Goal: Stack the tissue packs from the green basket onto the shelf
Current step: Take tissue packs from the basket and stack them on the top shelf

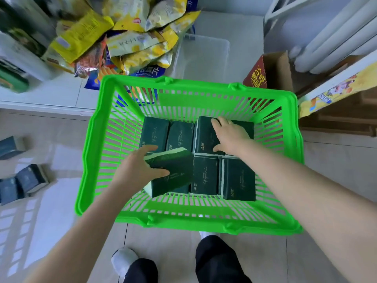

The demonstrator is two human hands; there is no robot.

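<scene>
Down by my feet, a grey-white shoe (124, 260) stands on the pale floor tiles, just short of the green basket (204, 221). Inside it lie dark green tissue packs, each with gold characters at one end and a thin gold script line too small for me to read. My left hand (140, 166) holds the tilted pack (173, 172), thumb on its top face and fingers curled round its end, so it slants above the near row. Beside it, two more packs (238, 178) lie flat. Farther in, my right hand (228, 135) spans the far pack (206, 135), thumb hooked at its near edge and fingers reaching its far edge, clasping it. Two other packs (154, 133) lie to the left of that one. Beyond the basket, yellow snack bags (132, 43) with printed characters are heaped up. A clear plastic bin (204, 56) sits to their right, then a red cardboard box (257, 74) with gold characters.
</scene>
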